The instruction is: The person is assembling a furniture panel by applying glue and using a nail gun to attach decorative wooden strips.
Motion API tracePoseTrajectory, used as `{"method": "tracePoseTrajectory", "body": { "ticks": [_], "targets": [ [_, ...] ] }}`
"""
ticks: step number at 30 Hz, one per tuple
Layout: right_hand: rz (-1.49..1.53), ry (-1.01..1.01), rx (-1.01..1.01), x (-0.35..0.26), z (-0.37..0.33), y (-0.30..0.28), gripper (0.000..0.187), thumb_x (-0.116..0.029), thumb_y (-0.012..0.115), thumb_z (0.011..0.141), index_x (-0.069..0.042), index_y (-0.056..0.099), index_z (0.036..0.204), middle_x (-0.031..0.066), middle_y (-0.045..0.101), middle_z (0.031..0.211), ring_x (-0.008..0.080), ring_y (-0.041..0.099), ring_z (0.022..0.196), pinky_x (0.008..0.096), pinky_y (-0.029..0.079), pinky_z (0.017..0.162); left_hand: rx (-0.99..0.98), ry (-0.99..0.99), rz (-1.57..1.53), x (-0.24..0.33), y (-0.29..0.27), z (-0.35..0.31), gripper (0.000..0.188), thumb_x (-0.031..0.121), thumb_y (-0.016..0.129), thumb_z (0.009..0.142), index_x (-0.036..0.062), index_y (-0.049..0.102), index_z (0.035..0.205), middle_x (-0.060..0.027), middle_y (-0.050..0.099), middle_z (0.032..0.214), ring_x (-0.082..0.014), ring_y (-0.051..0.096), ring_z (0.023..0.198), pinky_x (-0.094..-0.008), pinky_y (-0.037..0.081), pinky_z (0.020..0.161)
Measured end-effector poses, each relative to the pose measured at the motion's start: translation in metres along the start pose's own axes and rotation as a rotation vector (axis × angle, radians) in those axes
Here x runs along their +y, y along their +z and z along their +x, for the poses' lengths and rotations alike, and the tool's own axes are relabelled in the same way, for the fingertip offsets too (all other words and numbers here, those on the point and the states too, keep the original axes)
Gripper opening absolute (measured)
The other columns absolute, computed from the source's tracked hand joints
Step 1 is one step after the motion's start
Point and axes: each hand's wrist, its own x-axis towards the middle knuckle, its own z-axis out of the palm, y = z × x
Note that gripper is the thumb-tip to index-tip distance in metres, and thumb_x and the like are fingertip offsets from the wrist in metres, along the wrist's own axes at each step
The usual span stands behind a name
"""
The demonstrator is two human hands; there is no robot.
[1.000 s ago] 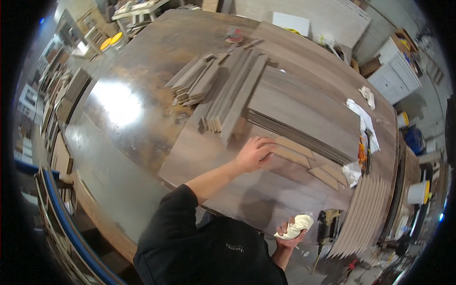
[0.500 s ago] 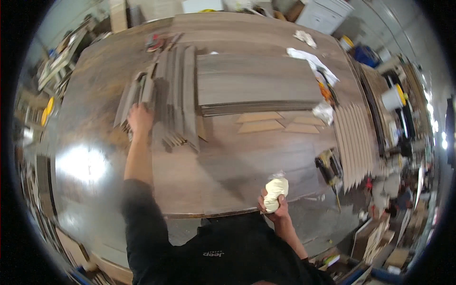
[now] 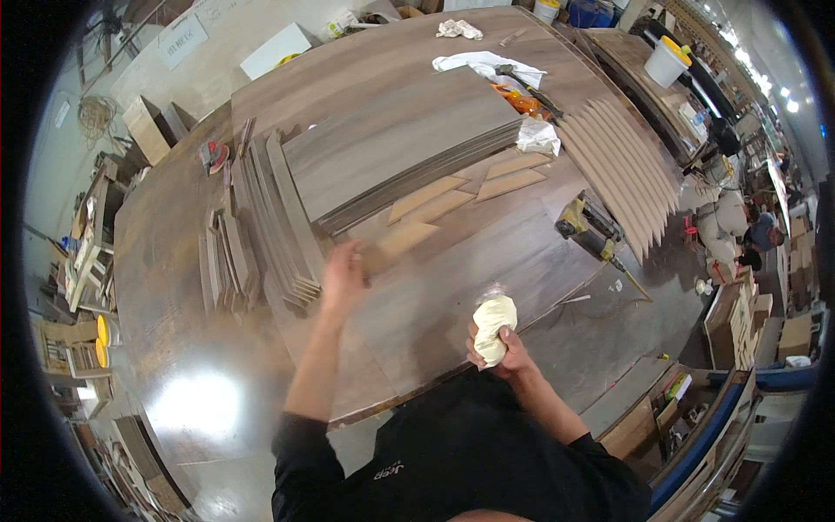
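Note:
My left hand [image 3: 344, 278] hovers blurred over the brown wooden tabletop [image 3: 452, 287], fingers loosely spread, holding nothing. It sits just right of a stack of narrow dark planks [image 3: 274, 217] and close to a small light wooden piece [image 3: 404, 237]. My right hand [image 3: 500, 352] is closed around a crumpled pale yellow cloth [image 3: 493, 326] near the table's front edge. A big stack of wide grey-brown boards [image 3: 404, 143] lies beyond both hands.
Light wooden offcuts [image 3: 487, 184] lie in front of the board stack. A yellow nail gun [image 3: 587, 228] rests at the right, near a fan of curved slats [image 3: 622, 165]. White rags [image 3: 487, 65] and a white bucket [image 3: 668, 59] sit further back. Another person [image 3: 765, 233] is at far right.
The view has swung round. My left hand has left the narrow planks and come right toward the small light piece. My right hand still holds the cloth.

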Motion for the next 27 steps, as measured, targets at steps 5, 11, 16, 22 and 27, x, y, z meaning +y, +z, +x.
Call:
{"method": "tracePoseTrajectory", "body": {
  "ticks": [5, 11, 16, 22, 27],
  "targets": [
    [-0.039, -0.071, 0.154, 0.012, -0.014, 0.001, 0.061, -0.052, 0.078, 0.081, -0.009, 0.050, 0.113, 0.0049, 0.052, 0.087, 0.0179, 0.053, 0.065, 0.0325, 0.045, 0.053, -0.120, -0.088, 0.006, 0.015, 0.107, 0.032, 0.034, 0.012, 0.054, 0.097, 0.0090, 0.060, 0.130, -0.0231, 0.059, 0.123, -0.0394, 0.052, 0.123, -0.0496, 0.043, 0.103],
    [0.047, -0.214, 0.353, 0.016, -0.059, -0.024, 0.058, -0.048, 0.081, 0.078, -0.009, 0.055, 0.111, 0.0052, 0.055, 0.089, 0.0190, 0.054, 0.068, 0.0339, 0.045, 0.054, -0.308, 0.359, 0.506, 0.039, 0.131, 0.017, 0.035, 0.029, 0.056, 0.097, 0.0162, 0.063, 0.129, -0.0077, 0.053, 0.136, -0.0267, 0.045, 0.134, -0.0527, 0.033, 0.111],
    [0.118, -0.267, 0.330, -0.004, -0.071, -0.024, 0.060, -0.055, 0.077, 0.081, -0.011, 0.056, 0.115, 0.0038, 0.056, 0.093, 0.0191, 0.054, 0.073, 0.0322, 0.043, 0.060, -0.279, 0.377, 0.484, 0.031, 0.132, 0.026, 0.034, 0.030, 0.056, 0.097, 0.0169, 0.065, 0.127, -0.0036, 0.052, 0.141, -0.0260, 0.045, 0.135, -0.0507, 0.031, 0.113],
    [0.184, -0.498, 0.348, -0.043, -0.056, -0.022, 0.065, -0.066, 0.058, 0.090, -0.016, 0.056, 0.130, 0.0099, 0.064, 0.120, 0.0350, 0.065, 0.106, 0.0540, 0.057, 0.075, -0.212, 0.417, 0.367, 0.045, 0.133, -0.017, 0.034, 0.025, 0.067, 0.090, 0.0153, 0.067, 0.123, -0.0065, 0.055, 0.139, -0.0297, 0.047, 0.131, -0.0511, 0.034, 0.110],
    [0.109, -0.525, 0.369, -0.084, -0.058, -0.036, 0.062, -0.064, 0.049, 0.096, -0.016, 0.050, 0.135, 0.0084, 0.065, 0.111, 0.0277, 0.067, 0.092, 0.0480, 0.060, 0.069, -0.164, 0.330, 0.329, 0.051, 0.146, -0.051, 0.043, 0.025, 0.069, 0.088, 0.0157, 0.063, 0.130, -0.0101, 0.049, 0.144, -0.0340, 0.042, 0.135, -0.0531, 0.032, 0.112]
  ]
}}
